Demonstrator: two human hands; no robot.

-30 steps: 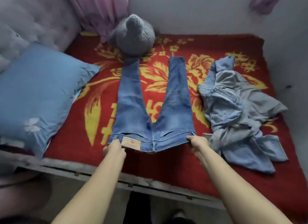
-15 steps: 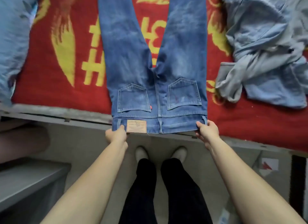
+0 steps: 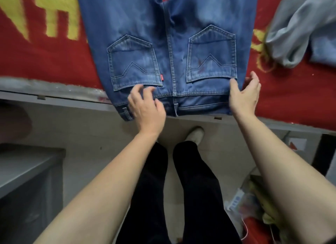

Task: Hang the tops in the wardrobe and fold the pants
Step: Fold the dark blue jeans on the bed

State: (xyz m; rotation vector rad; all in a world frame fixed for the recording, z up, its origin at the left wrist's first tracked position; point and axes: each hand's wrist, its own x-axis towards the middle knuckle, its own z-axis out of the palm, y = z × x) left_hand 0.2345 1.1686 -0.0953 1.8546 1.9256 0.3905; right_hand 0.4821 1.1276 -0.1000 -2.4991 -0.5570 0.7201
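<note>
Head view: blue jeans point(image 3: 169, 49) lie back-pockets-up on the bed point(image 3: 291, 102), waistband overhanging its edge; left hand point(image 3: 145, 109) and right hand point(image 3: 243, 94) touch the waist, fingers point(image 3: 136, 89) released.

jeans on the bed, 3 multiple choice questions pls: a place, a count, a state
1. Where does the grey-blue top lie?
A. on the floor
B. on the blanket, right of the jeans
C. on top of the jeans
2. How many back pockets show on the jeans?
A. one
B. two
C. four
3. How do the jeans lie?
A. rolled up
B. folded in half
C. spread flat, back side up

Answers:
1 B: it rests on the red blanket beside the jeans.
2 B: one pocket each side of the centre seam.
3 C: pockets face up, no fold visible.
</note>
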